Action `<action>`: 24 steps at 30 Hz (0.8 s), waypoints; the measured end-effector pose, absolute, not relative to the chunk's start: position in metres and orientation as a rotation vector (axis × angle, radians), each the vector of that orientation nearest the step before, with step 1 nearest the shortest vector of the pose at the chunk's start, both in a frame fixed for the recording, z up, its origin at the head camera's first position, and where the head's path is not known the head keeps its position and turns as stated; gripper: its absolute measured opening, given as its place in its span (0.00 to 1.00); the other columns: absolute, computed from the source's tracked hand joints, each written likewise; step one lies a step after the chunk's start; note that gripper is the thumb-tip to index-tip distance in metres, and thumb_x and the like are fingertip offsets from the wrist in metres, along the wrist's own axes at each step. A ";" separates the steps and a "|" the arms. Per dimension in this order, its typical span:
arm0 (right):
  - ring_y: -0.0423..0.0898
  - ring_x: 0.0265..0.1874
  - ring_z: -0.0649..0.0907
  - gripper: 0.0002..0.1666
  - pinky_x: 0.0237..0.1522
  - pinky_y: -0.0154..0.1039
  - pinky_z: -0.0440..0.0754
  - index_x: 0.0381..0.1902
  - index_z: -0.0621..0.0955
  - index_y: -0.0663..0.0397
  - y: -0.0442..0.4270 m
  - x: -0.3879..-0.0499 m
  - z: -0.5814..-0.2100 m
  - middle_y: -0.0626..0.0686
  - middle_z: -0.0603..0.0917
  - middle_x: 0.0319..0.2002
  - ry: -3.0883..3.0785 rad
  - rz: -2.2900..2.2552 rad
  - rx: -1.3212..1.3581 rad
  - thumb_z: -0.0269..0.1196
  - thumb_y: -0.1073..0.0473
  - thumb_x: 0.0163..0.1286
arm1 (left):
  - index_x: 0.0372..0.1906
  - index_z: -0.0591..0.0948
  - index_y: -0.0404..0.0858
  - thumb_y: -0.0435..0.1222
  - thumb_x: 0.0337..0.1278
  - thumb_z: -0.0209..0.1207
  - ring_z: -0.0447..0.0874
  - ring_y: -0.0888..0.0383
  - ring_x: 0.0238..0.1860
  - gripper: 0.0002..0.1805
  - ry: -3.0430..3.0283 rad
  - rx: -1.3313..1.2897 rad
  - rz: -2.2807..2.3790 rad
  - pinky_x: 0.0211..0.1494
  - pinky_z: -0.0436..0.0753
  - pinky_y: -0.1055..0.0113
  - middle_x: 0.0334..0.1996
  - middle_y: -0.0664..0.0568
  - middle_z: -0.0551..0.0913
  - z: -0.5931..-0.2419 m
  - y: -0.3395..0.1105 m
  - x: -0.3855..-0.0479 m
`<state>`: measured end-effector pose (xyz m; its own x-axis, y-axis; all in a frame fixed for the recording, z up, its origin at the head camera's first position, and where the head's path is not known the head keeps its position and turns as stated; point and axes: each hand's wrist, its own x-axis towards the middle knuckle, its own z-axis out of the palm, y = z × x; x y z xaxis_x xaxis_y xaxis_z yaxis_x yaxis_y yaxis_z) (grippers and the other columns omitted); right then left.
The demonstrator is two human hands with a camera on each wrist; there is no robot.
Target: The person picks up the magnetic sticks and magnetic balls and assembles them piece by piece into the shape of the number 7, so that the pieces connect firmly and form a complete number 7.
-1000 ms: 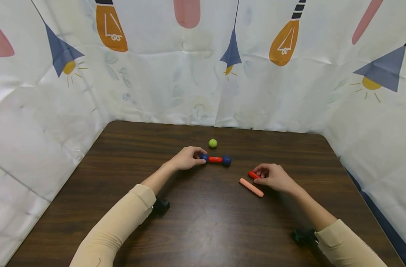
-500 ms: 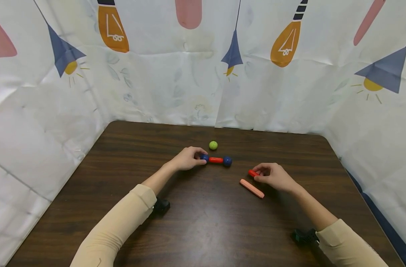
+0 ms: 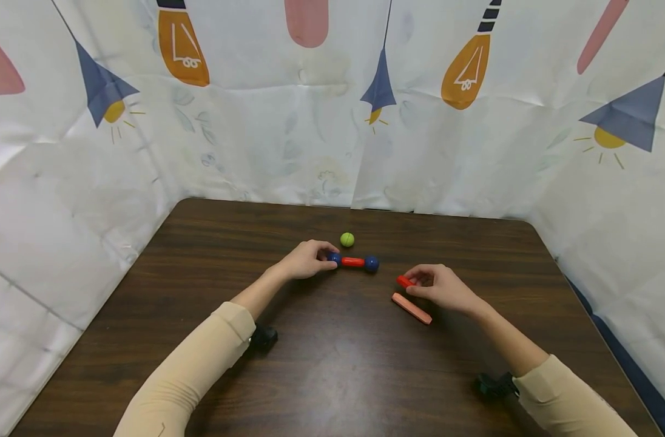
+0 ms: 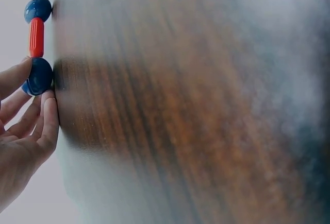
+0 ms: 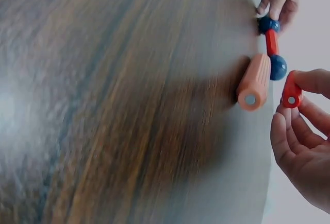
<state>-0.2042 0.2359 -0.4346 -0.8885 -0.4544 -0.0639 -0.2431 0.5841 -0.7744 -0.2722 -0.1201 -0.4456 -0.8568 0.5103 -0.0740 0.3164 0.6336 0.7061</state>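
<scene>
Across the table (image 3: 321, 370), your left hand (image 3: 307, 260) pinches one blue ball (image 3: 335, 259) of a barbell (image 3: 353, 262) that looks assembled. Your right hand (image 3: 444, 287) pinches a loose red stick (image 3: 404, 281) near it, not yet attached; the peach stick (image 3: 411, 308) and green ball (image 3: 347, 240) lie separate, seemingly left to join.

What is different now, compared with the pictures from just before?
The right hand, pinching a short red plastic-looking rod, has moved left, closer to the shiny blue-and-red dumbbell-shaped piece. The small yellow-green ball has shifted slightly towards that piece. Nothing was taken hold of or let go. The left hand stays on the piece's left blue ball, and the ribbed peach rod lies where it was.
</scene>
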 end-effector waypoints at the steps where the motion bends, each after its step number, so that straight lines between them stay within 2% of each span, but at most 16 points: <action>1: 0.48 0.39 0.82 0.16 0.40 0.43 0.79 0.53 0.86 0.55 0.234 -0.204 -0.434 0.49 0.85 0.40 2.556 -1.196 -0.590 0.69 0.55 0.71 | 0.61 0.83 0.38 0.40 0.70 0.65 0.76 0.56 0.34 0.19 2.588 0.671 1.045 0.38 0.74 0.63 0.34 0.51 0.81 -0.446 -0.120 -0.272; 10: 0.47 0.37 0.84 0.13 0.41 0.41 0.80 0.51 0.86 0.56 0.221 -0.203 -0.432 0.49 0.85 0.38 2.526 -1.218 -0.705 0.68 0.56 0.73 | 0.61 0.82 0.38 0.40 0.70 0.65 0.76 0.56 0.35 0.19 2.602 0.664 1.028 0.39 0.75 0.62 0.38 0.51 0.82 -0.443 -0.119 -0.271; 18: 0.47 0.40 0.83 0.15 0.45 0.42 0.81 0.52 0.86 0.56 0.206 -0.204 -0.434 0.49 0.85 0.40 2.477 -1.211 -0.727 0.69 0.57 0.71 | 0.61 0.82 0.38 0.40 0.70 0.65 0.75 0.56 0.34 0.19 2.596 0.667 1.028 0.38 0.74 0.62 0.37 0.51 0.81 -0.445 -0.120 -0.272; 24: 0.48 0.40 0.83 0.14 0.45 0.43 0.81 0.51 0.86 0.56 0.196 -0.204 -0.436 0.48 0.85 0.40 2.432 -1.228 -0.769 0.69 0.57 0.72 | 0.61 0.82 0.38 0.41 0.70 0.65 0.76 0.56 0.36 0.19 2.600 0.660 1.029 0.40 0.75 0.62 0.41 0.51 0.82 -0.445 -0.119 -0.272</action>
<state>-0.2041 0.1960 -0.4359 -0.8079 -0.5884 -0.0326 -0.3230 0.4884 -0.8106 -0.2720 -0.1193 -0.4453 -0.8603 0.5037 -0.0786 0.3136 0.6444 0.6974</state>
